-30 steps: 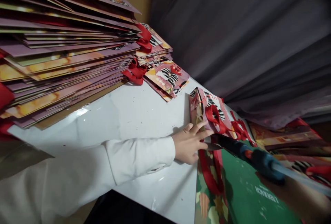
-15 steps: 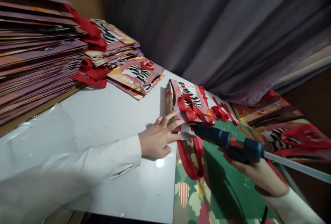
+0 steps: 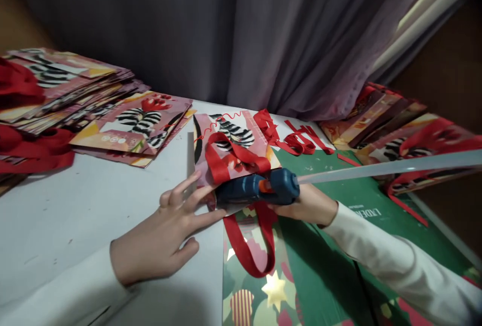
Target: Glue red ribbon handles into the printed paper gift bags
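Observation:
My right hand (image 3: 303,204) is wrapped round a dark blue glue gun (image 3: 241,189), with a long translucent glue stick (image 3: 376,168) sticking out of its back. The gun's nozzle end lies at the near edge of a pink paper bag (image 3: 205,173) with a zebra-striped butterfly print; the tip itself is hidden. My left hand (image 3: 161,235) has its fingers spread, with the fingertips on the bag's near left corner. One red ribbon handle (image 3: 216,163) lies on top of the bag, and a second ribbon loop (image 3: 250,260) hangs from its near edge.
Piled printed bags (image 3: 98,72) stand at the left, with another bag (image 3: 139,125) beside them. Red ribbon pieces (image 3: 297,142) lie behind the green board (image 3: 312,276). More bags (image 3: 414,140) are at the right. A grey curtain (image 3: 211,29) hangs behind the white table (image 3: 94,205).
The view has turned to the right. My right hand has brought the glue gun leftward along the bag's near edge, closer to my left hand, which stays at the bag's corner.

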Available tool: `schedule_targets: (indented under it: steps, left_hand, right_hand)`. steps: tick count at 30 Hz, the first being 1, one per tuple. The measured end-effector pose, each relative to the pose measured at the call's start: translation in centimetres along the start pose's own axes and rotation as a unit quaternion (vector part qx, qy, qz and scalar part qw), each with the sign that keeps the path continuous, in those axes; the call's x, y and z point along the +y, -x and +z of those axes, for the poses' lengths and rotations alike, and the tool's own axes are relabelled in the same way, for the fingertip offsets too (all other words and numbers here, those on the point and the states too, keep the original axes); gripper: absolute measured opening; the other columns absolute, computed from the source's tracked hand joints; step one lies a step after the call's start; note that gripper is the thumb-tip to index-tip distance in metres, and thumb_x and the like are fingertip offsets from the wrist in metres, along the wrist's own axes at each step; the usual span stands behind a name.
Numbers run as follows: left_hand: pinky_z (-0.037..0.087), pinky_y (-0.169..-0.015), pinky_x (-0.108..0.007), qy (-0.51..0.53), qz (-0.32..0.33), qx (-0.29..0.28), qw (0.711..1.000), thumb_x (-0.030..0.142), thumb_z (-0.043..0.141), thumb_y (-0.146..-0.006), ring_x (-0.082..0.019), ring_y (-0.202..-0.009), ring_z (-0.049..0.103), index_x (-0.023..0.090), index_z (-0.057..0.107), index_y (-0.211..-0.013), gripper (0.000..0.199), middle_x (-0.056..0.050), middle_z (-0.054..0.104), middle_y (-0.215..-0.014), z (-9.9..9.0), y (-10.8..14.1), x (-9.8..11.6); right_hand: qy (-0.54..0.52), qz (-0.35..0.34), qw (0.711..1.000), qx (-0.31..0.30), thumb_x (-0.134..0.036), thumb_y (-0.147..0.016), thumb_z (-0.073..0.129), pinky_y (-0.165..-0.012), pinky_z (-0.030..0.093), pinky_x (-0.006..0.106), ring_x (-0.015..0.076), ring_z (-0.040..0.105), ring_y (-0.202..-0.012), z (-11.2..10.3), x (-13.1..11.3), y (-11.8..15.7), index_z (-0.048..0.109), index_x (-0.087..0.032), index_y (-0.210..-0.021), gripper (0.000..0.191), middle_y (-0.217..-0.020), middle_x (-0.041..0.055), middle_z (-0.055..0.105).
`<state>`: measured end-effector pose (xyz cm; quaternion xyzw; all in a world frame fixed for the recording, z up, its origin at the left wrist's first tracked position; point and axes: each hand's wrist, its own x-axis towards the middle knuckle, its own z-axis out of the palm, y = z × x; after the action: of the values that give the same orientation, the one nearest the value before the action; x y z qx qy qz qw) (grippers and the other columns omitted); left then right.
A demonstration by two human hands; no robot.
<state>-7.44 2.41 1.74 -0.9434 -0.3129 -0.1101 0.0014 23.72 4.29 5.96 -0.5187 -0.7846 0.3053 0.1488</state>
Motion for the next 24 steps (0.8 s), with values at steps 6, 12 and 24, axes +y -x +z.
schedule_targets:
  steps: [6, 12, 24]
  left_hand:
    - [0.044, -0.084, -0.053, -0.020, -0.012, -0.013, 1.000, 0.016, 0.048, -0.073, -0.048, -0.136, 0.020, 0.047, 0.044, -0.139, 0.073, -0.006, 0.031, -0.144, -0.3, -0.1, 0.0]
    - [0.042, -0.089, -0.054, -0.011, -0.024, -0.022, 0.999, 0.016, 0.050, -0.073, -0.047, -0.138, 0.017, 0.049, 0.041, -0.140, 0.076, -0.004, 0.033, -0.146, -0.4, -0.2, 0.1]
    - [0.041, -0.090, -0.053, -0.001, -0.021, -0.026, 0.999, 0.016, 0.048, -0.076, -0.046, -0.139, 0.013, 0.047, 0.039, -0.142, 0.074, -0.004, 0.027, -0.149, 0.2, 0.0, 0.0]
  right_hand:
    - [-0.004, -0.026, 0.999, -0.032, -0.024, -0.069, 0.067, -0.078, 0.051, 0.035, 0.0242, 0.064, -0.087, -0.2, 0.1, -0.8, 0.066, -0.016, -0.097, 0.030, -0.093, 0.0055, 0.069]
    - [0.005, -0.038, 0.999, -0.014, -0.024, -0.068, 0.068, -0.073, 0.049, 0.032, 0.0219, 0.062, -0.081, -0.6, 0.2, -0.7, 0.066, -0.017, -0.096, 0.028, -0.089, 0.0038, 0.067]
    - [0.021, -0.029, 0.999, 0.018, -0.025, -0.070, 0.065, -0.067, 0.049, 0.029, 0.0189, 0.061, -0.074, -1.1, 0.4, 0.5, 0.063, -0.021, -0.093, 0.023, -0.085, 0.0013, 0.067]
